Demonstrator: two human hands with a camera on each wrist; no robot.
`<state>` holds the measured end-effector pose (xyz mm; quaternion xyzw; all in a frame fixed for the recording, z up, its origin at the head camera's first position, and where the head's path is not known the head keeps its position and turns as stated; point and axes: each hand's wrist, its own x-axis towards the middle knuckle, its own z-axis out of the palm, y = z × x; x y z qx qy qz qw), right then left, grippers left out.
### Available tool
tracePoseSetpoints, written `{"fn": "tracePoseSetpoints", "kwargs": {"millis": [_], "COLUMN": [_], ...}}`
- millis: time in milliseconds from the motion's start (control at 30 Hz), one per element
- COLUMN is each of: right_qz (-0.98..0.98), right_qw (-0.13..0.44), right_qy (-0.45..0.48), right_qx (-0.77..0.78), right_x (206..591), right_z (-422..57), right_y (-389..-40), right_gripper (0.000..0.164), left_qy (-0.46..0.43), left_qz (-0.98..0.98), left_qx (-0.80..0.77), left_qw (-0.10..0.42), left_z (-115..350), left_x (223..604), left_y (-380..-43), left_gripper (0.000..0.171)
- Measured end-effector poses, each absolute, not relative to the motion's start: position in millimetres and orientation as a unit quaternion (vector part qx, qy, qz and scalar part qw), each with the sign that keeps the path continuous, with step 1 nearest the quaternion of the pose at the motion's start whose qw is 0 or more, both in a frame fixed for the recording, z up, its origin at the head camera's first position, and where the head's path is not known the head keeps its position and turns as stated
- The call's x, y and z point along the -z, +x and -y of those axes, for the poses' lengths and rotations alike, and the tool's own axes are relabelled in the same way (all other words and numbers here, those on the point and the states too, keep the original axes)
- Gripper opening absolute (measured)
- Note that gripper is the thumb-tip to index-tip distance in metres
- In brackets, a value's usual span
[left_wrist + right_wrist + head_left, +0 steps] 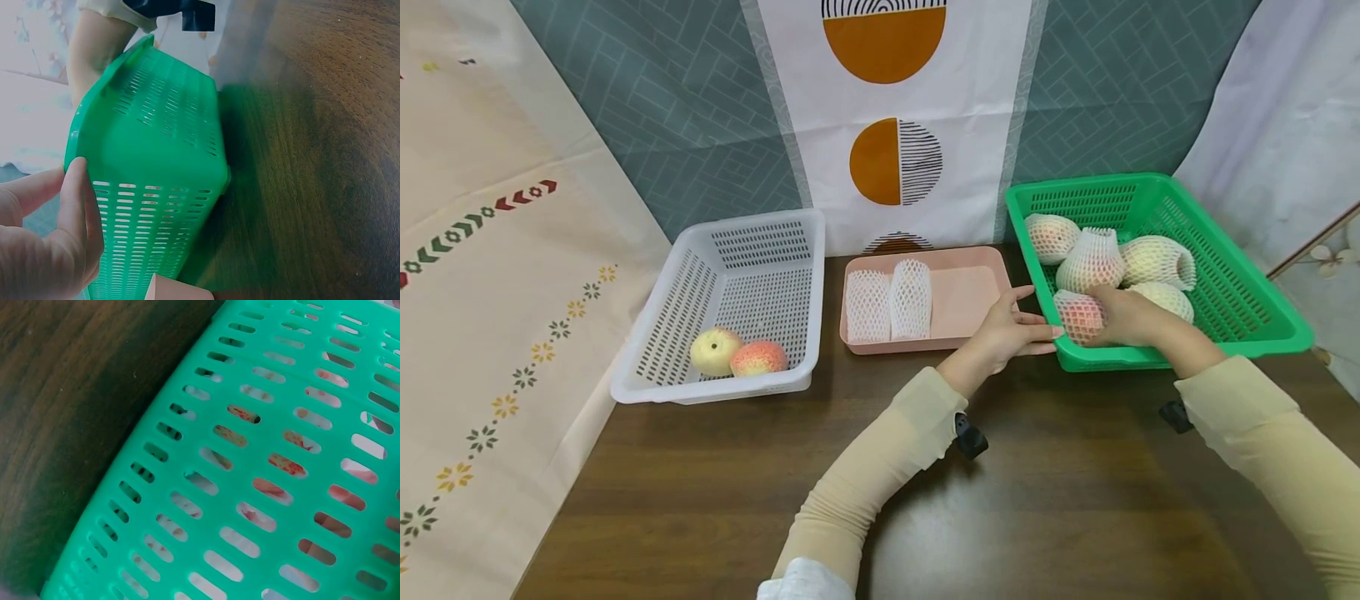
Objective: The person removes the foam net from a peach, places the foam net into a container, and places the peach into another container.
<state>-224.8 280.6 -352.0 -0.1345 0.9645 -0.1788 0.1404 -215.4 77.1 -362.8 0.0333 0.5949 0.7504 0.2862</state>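
At the right stands a green plastic basket with several peaches in white foam net sleeves. My right hand reaches in over its front rim and grips a reddish net-sleeved peach in the near left corner. A paler sleeved peach lies just behind that hand. In the right wrist view the slotted basket wall hides the hand. My left hand pinches the rim at the basket's near left corner, as the fingers show in the left wrist view.
A pink tray with two flattened white foam nets stands between the baskets. On the left, a white basket holds a pale yellow peach and a reddish peach. Patterned cloth hangs behind the wooden table.
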Motion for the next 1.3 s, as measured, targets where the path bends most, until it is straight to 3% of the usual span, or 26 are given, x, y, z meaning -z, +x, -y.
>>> {"fn": "tracePoseSetpoints", "kwargs": {"millis": [233, 667, 1300], "right_qz": [-0.965, -0.956, -0.945], "right_qw": [0.118, 0.101, 0.033], "right_qy": [-0.144, -0.121, -0.117], "right_qx": [0.186, 0.249, 0.303], "right_x": [353.8, 356.0, 349.3], "right_z": [-280.8, -286.3, -285.0], "right_y": [-226.9, -224.0, -217.1], "right_gripper": [0.07, 0.083, 0.08], "left_qy": [0.037, 0.041, 0.041], "left_qz": [-0.603, -0.612, -0.612], "left_qx": [-0.746, -0.74, -0.739], "left_qw": [0.28, 0.275, 0.278], "left_z": [-76.8, -77.1, -76.3], "left_x": [361.8, 362.2, 362.3], "left_y": [-215.2, -213.5, -214.8], "left_gripper": [0.074, 0.072, 0.072]}}
